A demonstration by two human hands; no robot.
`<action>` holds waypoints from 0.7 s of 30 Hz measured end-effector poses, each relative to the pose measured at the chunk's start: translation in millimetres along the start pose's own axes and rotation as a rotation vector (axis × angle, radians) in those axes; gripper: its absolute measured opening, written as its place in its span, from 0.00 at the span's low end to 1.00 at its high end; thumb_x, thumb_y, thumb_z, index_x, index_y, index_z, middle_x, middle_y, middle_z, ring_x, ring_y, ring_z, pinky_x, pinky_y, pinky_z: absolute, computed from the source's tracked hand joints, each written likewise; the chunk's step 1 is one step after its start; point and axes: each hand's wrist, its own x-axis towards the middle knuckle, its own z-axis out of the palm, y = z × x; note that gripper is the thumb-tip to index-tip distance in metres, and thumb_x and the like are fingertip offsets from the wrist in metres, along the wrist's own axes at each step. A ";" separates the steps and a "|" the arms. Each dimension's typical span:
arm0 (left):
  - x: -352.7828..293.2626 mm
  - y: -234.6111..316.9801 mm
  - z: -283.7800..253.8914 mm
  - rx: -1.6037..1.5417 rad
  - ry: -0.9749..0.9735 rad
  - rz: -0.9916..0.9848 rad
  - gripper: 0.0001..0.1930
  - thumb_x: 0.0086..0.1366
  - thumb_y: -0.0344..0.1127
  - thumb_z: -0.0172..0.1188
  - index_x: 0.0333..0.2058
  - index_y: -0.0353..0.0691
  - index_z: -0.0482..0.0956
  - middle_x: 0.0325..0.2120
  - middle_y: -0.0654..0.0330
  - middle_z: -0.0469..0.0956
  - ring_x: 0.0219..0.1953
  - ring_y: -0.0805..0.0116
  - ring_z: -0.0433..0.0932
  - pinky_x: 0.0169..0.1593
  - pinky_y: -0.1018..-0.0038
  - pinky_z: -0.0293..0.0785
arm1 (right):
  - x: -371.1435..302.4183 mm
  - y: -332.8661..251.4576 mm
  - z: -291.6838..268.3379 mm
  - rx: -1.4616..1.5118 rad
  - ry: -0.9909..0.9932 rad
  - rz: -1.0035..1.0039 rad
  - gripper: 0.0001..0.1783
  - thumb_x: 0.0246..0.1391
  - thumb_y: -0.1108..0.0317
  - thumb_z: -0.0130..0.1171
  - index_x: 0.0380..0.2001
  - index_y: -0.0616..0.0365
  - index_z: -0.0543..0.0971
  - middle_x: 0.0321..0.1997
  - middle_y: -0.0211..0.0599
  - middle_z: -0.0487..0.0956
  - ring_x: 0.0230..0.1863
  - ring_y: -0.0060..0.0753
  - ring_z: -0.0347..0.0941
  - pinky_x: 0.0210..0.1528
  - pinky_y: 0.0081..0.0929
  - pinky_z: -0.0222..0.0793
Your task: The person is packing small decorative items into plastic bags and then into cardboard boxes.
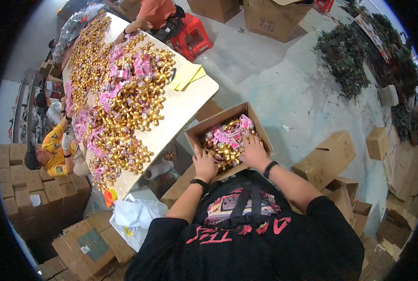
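An open cardboard box point(260, 126) stands in front of me, filled with shiny gold ball-cluster ornaments point(225, 157) and pink tags point(227, 136). My right hand point(254, 152) lies on the contents at the box's right side, its fingers stretched out and apart. At the left side, my left hand point(204, 164) rests by the box wall and the nearest ornaments. Its fingers look extended; their tips are partly hard to make out. Neither hand visibly lifts anything.
A white table point(190, 100) heaped with gold ornaments point(141, 103) and pink tags stands ahead left, yellow sheets point(189, 76) on it. Two people work around it. A red stool point(192, 37), cartons point(328, 157), a white plastic bag point(136, 218) and dark green foliage point(345, 58) surround me.
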 end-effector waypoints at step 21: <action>-29.4 -13.7 8.0 -0.288 0.436 -0.222 0.38 0.54 0.35 0.62 0.62 0.29 0.57 0.64 0.33 0.47 0.63 0.32 0.56 0.65 0.49 0.54 | 11.4 55.2 -28.4 0.408 0.140 0.217 0.26 0.52 0.55 0.58 0.46 0.66 0.75 0.47 0.63 0.77 0.46 0.61 0.75 0.49 0.47 0.71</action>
